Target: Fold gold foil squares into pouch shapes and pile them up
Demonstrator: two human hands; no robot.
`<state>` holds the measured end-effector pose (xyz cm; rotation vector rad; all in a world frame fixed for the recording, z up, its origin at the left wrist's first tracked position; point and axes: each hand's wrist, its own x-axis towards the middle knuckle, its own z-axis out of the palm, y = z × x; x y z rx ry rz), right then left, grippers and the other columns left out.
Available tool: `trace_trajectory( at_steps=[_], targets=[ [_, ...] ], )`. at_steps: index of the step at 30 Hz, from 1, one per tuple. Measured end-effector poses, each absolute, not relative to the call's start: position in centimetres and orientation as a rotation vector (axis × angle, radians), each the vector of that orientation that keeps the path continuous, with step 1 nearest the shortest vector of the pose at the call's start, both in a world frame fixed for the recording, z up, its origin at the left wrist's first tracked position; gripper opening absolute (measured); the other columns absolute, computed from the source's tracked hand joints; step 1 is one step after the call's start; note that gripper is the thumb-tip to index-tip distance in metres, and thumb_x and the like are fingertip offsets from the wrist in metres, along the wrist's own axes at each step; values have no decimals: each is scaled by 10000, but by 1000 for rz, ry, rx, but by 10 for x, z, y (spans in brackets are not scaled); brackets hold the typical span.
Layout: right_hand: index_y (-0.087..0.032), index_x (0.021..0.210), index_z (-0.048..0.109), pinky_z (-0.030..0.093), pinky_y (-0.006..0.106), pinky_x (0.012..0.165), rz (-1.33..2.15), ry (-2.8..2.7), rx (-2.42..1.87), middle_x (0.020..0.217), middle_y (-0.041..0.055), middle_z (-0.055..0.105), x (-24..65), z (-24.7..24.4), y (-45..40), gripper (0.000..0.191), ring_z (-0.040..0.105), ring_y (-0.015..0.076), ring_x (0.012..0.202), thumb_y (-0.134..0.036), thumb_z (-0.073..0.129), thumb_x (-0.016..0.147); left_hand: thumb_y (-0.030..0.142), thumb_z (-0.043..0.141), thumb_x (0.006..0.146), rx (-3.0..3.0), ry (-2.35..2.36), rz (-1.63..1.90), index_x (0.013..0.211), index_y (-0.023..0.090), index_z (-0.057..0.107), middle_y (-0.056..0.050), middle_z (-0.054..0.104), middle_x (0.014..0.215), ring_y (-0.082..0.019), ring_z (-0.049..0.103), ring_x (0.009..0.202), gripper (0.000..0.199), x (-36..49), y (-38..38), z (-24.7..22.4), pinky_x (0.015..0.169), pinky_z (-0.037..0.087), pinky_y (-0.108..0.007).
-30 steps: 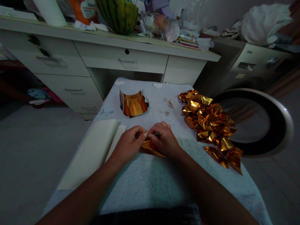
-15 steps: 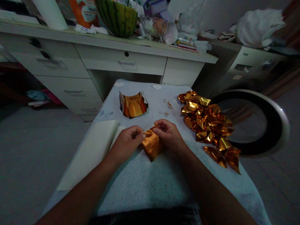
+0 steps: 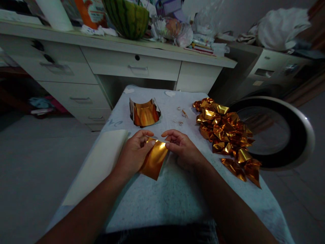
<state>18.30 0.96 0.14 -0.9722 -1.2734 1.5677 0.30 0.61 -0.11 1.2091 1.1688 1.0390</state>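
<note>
Head view: both bare hands work above the middle of a cloth-covered table, a gold foil sheet between them. Left hand grips the sheet's upper left part, thumb on the front, fingers curled behind. Right hand pinches the upper right corner, seemingly lightly, thumb on the face; what the hidden fingers do behind it, cannot tell. A pale strip runs along the top edge; lower end of the sheet hangs free toward the person, contact with the cloth unclear. Beyond the left hand stands a curled stack of foil; white paper lies to the left, just beside that wrist. Right side: a heap of folded foil pieces, some reaching the table's edge. Small scraps lie between stack and heap. Risks, as judged: thin foil would likely crease or tear at the corner if the two hands pull unevenly; a slack right pinch could let that corner slip and the sheet swing askew. A wide right elbow might knock the nearest pieces floorward. A forward push of the knuckles could tip the curled stack.
</note>
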Motion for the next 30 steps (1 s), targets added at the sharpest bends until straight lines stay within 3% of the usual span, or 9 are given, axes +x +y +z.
trace_trajectory(
  at_steps=[4, 8, 10, 12, 15, 19, 22, 26, 30],
  targets=[
    [-216, 895, 583, 369, 230, 608, 1564, -1311, -992, 712, -49, 525, 184, 2, 10, 197, 489, 107, 644, -227, 675, 720, 321, 595, 843, 1482, 1293, 956, 1109, 233, 538, 37, 627, 712, -159, 609, 637, 286, 2, 6, -4, 581, 441, -261],
    [-197, 754, 565, 359, 233, 596, 1524, -1399, -1030, 682, -42, 526, 185, 2, 11, 61, 480, 106, 625, -192, 610, 713, 252, 600, 824, 1873, 1507, 1052, 1087, 221, 574, -45, 645, 1003, -213, 620, 919, 267, 4, 3, 0, 811, 474, -340],
    [-188, 742, 592, 375, 237, 608, 1486, -1414, -1077, 687, -33, 554, 187, 1, 13, 26, 497, 109, 634, -197, 593, 718, 235, 598, 824, 2063, 1539, 1064, 999, 207, 601, -67, 620, 1051, -239, 582, 1016, 177, 5, 1, 3, 893, 448, -372],
    [-178, 757, 619, 389, 239, 621, 1448, -1408, -1128, 699, -26, 581, 189, 0, 15, 53, 515, 110, 644, -212, 605, 719, 258, 559, 870, 2184, 1419, 976, 916, 206, 618, -57, 628, 981, -234, 576, 987, 91, 6, -1, 6, 884, 444, -374],
    [-166, 780, 645, 383, 232, 598, 1394, -1396, -1202, 673, -28, 589, 192, 0, 19, 96, 510, 103, 613, -231, 618, 716, 340, 507, 927, 2223, 1221, 821, 936, 209, 639, -41, 653, 952, -215, 589, 930, 186, 7, -6, 7, 839, 461, -363],
    [-158, 803, 673, 381, 231, 558, 1418, -1355, -1275, 633, -22, 588, 194, 1, 20, 151, 511, 108, 579, -213, 567, 709, 408, 659, 829, 2333, 1293, 738, 1065, 183, 629, -63, 660, 1010, -242, 594, 924, 328, 10, -9, 3, 819, 480, -389],
    [-157, 839, 685, 375, 231, 554, 1475, -1304, -1245, 643, -14, 592, 194, -1, 19, 225, 503, 106, 576, -177, 524, 682, 332, 690, 811, 2465, 1399, 728, 1116, 170, 623, -79, 666, 1037, -267, 593, 950, 353, 12, -9, -2, 836, 482, -413],
    [-172, 918, 670, 362, 229, 576, 1511, -1342, -1140, 714, -21, 573, 194, -2, 19, 295, 486, 101, 619, -146, 539, 655, 181, 512, 922, 2568, 1457, 810, 1097, 167, 655, -84, 694, 999, -247, 621, 886, 226, 10, -8, -6, 782, 489, -390],
    [-202, 1012, 677, 392, 258, 681, 1239, -1574, -1185, 835, -10, 523, 198, 4, 19, 304, 482, 122, 734, -180, 622, 713, 146, 468, 932, 2599, 1393, 972, 1057, 159, 670, -65, 699, 881, -232, 622, 792, 238, 7, -8, -5, 725, 484, -373]
  ],
)
